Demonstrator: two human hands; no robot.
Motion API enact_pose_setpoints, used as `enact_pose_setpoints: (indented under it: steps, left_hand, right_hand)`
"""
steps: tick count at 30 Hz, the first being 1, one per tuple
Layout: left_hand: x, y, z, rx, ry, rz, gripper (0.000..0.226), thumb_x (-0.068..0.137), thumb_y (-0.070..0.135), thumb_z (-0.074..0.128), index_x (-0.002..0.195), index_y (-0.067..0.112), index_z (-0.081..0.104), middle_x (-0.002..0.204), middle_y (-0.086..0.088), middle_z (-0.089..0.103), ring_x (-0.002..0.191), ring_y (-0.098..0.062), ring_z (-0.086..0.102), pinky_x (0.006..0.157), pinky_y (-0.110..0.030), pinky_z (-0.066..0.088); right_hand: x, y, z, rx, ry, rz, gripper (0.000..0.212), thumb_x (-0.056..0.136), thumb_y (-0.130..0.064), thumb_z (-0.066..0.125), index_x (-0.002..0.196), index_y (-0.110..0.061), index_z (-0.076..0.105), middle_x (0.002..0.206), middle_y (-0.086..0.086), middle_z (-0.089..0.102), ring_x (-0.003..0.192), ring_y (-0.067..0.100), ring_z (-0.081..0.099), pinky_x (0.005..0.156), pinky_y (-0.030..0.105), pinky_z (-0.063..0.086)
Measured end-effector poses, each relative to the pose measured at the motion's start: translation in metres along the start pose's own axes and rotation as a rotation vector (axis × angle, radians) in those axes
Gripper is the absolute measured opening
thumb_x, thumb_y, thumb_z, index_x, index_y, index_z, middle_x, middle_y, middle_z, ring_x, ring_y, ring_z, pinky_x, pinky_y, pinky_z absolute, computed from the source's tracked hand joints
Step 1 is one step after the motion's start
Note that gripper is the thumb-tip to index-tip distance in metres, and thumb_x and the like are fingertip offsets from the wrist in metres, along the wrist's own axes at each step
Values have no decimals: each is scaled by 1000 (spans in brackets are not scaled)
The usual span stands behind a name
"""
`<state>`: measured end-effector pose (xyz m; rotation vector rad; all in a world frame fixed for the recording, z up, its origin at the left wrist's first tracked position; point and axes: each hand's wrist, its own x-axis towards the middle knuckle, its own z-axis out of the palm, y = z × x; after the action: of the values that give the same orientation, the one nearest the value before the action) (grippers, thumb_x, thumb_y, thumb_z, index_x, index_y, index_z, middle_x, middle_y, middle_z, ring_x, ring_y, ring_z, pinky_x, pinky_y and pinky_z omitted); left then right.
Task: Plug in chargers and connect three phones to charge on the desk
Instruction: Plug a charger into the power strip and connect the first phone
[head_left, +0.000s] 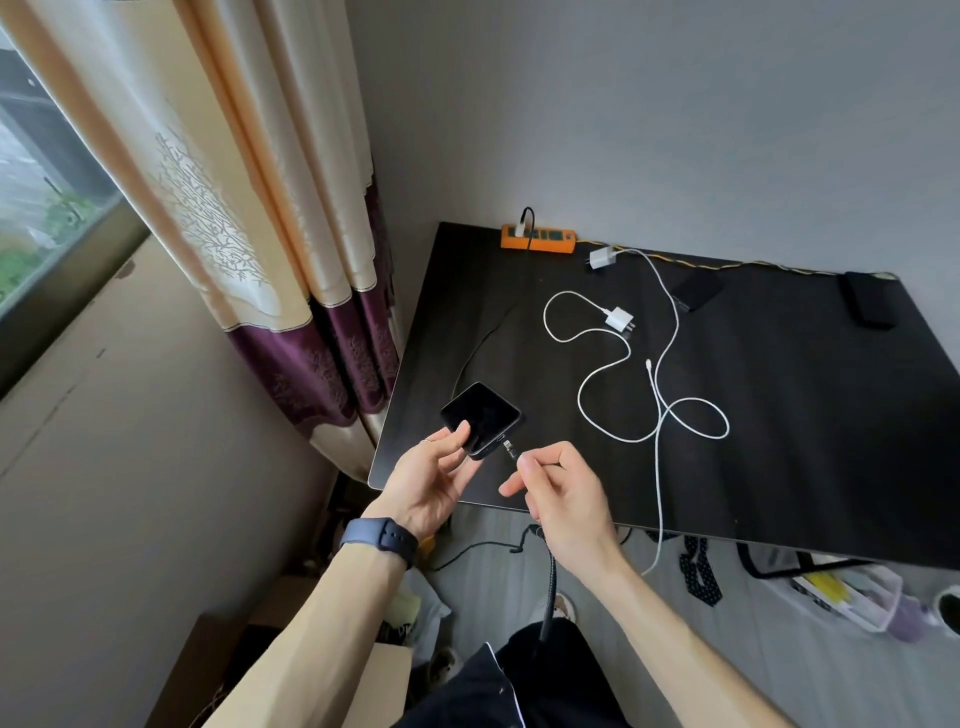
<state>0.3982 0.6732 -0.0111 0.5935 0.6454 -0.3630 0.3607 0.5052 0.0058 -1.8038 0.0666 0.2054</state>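
My left hand (436, 480) holds a dark phone (480, 415) by its lower left corner, above the near left edge of the black desk (779, 441). My right hand (563, 493) pinches the plug of a black braided cable (549, 597), its tip just short of the phone's bottom port. An orange power strip (537, 240) lies at the back with one black cable plugged in. Two white chargers (602, 258) (621, 318) lie unplugged with their white cables (660, 410) looped across the desk. Two more dark phones (696, 291) (870, 300) rest at the back right.
A curtain (249, 208) and a window hang to the left. A cardboard box (291, 670) stands on the floor at the lower left. Under the desk are a clear plastic bin (852, 592), a dark cloth and loose cords.
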Motion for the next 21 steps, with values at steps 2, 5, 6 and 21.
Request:
enact_pose_setpoints:
  steps: [2, 5, 6, 21]
  left_hand:
    - [0, -2, -1, -1, 16, -4, 20, 92, 1, 64, 111, 4, 57, 94, -15, 75, 80, -20, 75, 58, -24, 59]
    - [-1, -1, 0, -4, 22, 3, 20, 92, -1, 63, 108, 5, 55, 91, -15, 75, 78, -21, 75, 57, -25, 59]
    - [-2, -1, 1, 2, 16, 5, 16, 92, -1, 63, 105, 5, 55, 90, -15, 75, 78, -21, 76, 58, -26, 60]
    - [-2, 2, -10, 180, -45, 213, 47, 96, -2, 57, 139, 10, 45, 117, -19, 71, 103, -38, 70, 87, -40, 59]
  right_hand:
    - [0, 2, 2, -44, 4, -5, 11, 101, -27, 54, 92, -21, 56, 81, -5, 76, 55, 19, 47, 55, 39, 43]
    - [2, 3, 6, -65, 19, -18, 11, 101, -28, 54, 91, -24, 56, 81, -6, 77, 55, 25, 47, 57, 43, 45]
    - [2, 3, 7, -67, 21, -20, 11, 101, -28, 54, 91, -24, 56, 81, -6, 77, 55, 24, 46, 56, 41, 44]
    - [3, 2, 17, -289, 108, 37, 12, 98, -27, 58, 87, -22, 57, 72, -18, 74, 55, 0, 58, 56, 12, 42]
